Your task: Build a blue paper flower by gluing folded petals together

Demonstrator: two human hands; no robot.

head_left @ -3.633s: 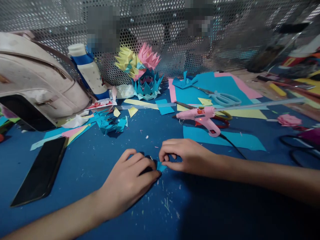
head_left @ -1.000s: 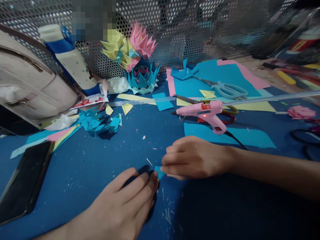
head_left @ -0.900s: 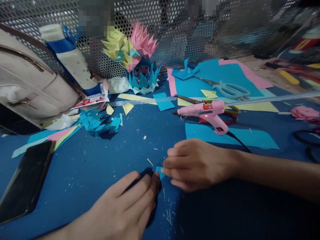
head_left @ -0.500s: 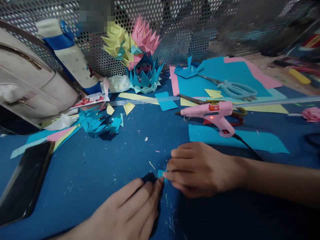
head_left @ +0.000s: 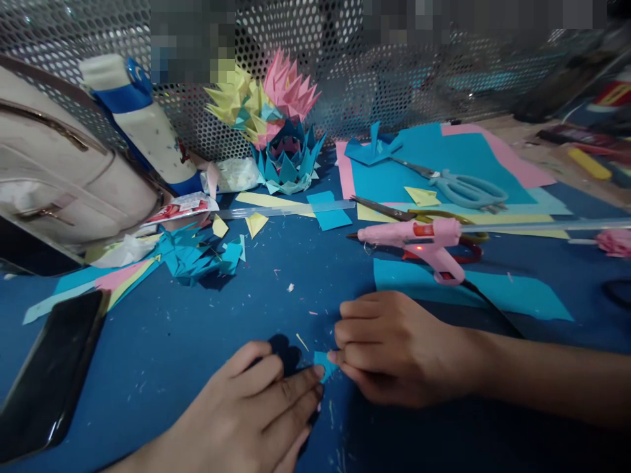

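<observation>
A small piece of blue paper [head_left: 323, 363] lies on the dark blue tabletop between my two hands. My left hand [head_left: 256, 401] presses fingertips on its left lower edge, the fingers bent and close together. From the other side my right hand [head_left: 394, 348], its fingers curled in, grips the paper's right edge with the fingertips. Part of the paper is hidden under the fingers. Just beyond my right hand lie a strip of blue paper [head_left: 517, 295] and a pink glue gun [head_left: 419, 233] with its red light on.
Folded paper flowers [head_left: 290, 85] stand at the back beside a white and blue bottle [head_left: 142, 131]. Light blue scissors [head_left: 468, 187] rest on coloured sheets. A phone [head_left: 49, 368] lies at left, near a blue folded-paper piece [head_left: 192, 256]. A pale bag [head_left: 59, 157] stands behind.
The small blue paper shows more of itself between the fingertips and looks turned or folded. My left fingers have shifted and bent more. The whole view has moved slightly.
</observation>
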